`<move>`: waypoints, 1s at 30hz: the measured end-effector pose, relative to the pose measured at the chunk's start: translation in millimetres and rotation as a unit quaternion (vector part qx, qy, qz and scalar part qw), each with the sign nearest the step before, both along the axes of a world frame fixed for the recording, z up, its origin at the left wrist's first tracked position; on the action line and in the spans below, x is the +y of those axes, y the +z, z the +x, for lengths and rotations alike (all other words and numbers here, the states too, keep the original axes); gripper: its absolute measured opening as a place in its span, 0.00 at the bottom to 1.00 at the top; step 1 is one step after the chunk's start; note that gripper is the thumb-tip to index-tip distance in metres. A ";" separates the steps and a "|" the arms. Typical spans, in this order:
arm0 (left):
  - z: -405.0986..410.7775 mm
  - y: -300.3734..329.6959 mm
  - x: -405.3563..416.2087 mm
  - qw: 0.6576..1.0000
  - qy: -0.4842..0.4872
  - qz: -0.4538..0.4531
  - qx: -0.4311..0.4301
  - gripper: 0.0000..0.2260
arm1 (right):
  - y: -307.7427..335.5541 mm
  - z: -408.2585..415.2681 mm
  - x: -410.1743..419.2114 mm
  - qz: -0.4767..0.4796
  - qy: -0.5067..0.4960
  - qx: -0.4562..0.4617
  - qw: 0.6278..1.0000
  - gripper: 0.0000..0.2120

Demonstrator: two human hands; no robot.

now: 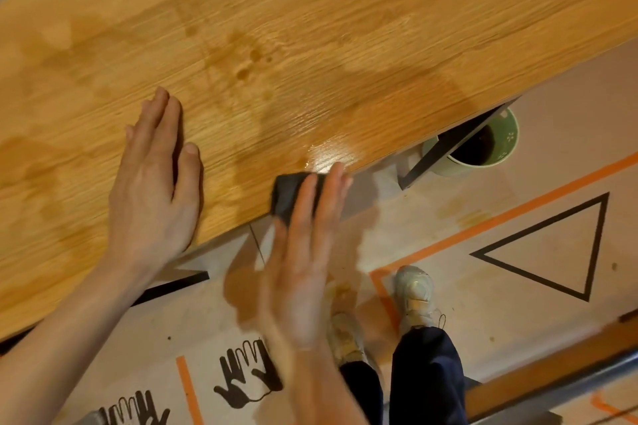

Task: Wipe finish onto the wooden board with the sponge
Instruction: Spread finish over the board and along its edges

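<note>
Pressing a dark sponge (pixel 291 195) onto the near edge of the board (pixel 310 28), the right hand (pixel 303 252) works with its fingers straight and laid over the sponge's top; it pushes down on it and does not pinch it, though the hand is blurred and the thumb is hard to make out. The left hand (pixel 155 183) lies flat on the board just beside, fingers straight and together, holding nothing.

The sponge sits partly over the board's edge, next to a wet, shiny patch. Darker streaks and blotches show where finish already lies; paler wood remains towards the far side.

The sponge looks soft and light, likely to squash under the palm and to drip if squeezed hard, so flat, even pressure from above suits it better than a tight pinch. Soaked with finish, it may be slippery. The board looks stiff and heavy enough to stay put under a steadying palm, but its wet areas are probably slick and would mark if touched.

A green cup (pixel 483 148) of dark liquid stands on the floor under the board's edge, within reach for reloading.
</note>
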State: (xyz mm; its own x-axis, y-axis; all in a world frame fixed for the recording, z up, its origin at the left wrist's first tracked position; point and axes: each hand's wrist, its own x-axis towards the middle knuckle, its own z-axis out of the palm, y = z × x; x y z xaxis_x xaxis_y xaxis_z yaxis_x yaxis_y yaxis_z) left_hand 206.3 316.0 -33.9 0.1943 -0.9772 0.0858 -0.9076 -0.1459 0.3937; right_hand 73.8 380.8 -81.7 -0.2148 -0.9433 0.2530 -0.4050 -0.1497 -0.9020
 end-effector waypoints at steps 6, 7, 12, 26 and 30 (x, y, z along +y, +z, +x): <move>1.7 -1.5 -0.5 1.000 -0.021 0.009 0.002 0.26 | 18.6 -102.6 -52.4 -0.002 -0.032 0.085 0.996 0.23; 2.3 -1.2 -0.4 1.000 -0.024 0.006 0.003 0.26 | 24.2 -111.3 -59.1 0.006 -0.048 0.081 0.996 0.22; 3.5 -6.0 0.9 0.999 -0.037 -0.029 0.007 0.25 | 36.7 -97.5 -64.3 0.022 -0.048 0.162 0.985 0.19; 1.2 -2.2 -0.2 0.999 -0.037 -0.011 -0.035 0.25 | 58.8 -146.8 -109.5 0.050 0.070 0.311 0.947 0.18; 1.9 -3.1 -1.1 0.999 -0.036 -0.008 -0.035 0.24 | 59.3 -84.5 -86.5 0.026 0.047 0.275 0.960 0.16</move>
